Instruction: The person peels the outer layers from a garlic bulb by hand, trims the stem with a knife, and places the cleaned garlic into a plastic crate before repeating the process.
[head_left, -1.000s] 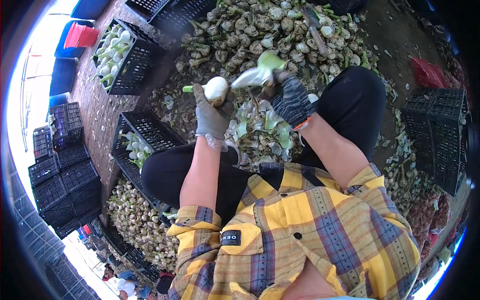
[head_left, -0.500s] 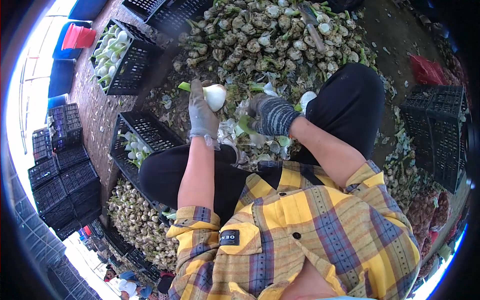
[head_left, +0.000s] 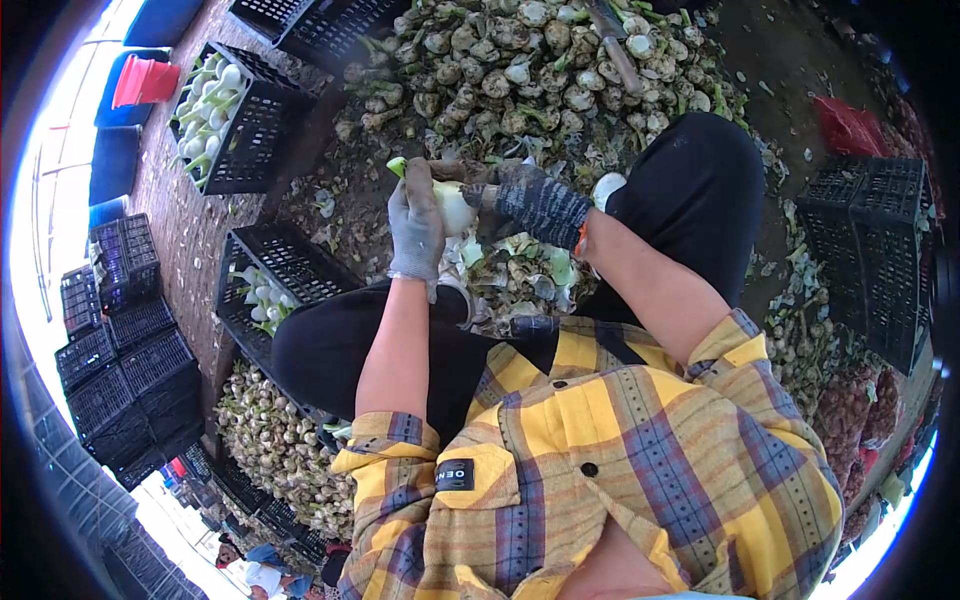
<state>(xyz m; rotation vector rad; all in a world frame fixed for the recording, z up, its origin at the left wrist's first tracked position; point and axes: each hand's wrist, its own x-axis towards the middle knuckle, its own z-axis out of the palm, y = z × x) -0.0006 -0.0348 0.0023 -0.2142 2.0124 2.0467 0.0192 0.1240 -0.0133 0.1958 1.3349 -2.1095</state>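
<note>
A peeled white bulb [head_left: 454, 208] with a short green stem is held in my left hand [head_left: 416, 222], whose grey glove is stained brown. Against the bulb's right side, my right hand [head_left: 527, 205] in a dark striped glove has its fingers closed; whether they pinch a peel or a tool I cannot make out. Beneath both hands lie loose green and white peels [head_left: 545, 262]. Beyond them is a large heap of unpeeled bulbs [head_left: 500, 75], with a knife [head_left: 617, 55] lying on top.
A black crate of peeled bulbs [head_left: 250, 130] stands at upper left, another crate [head_left: 300, 262] beside my left knee. Stacked crates [head_left: 135, 390] are at far left, more [head_left: 865, 250] at right. A red bucket [head_left: 146, 82] and red sack [head_left: 848, 125] lie farther off.
My right hand has moved up and left to the bulb, and the green peel it held near my lap is no longer seen there. The bulb has shifted slightly right and down.
</note>
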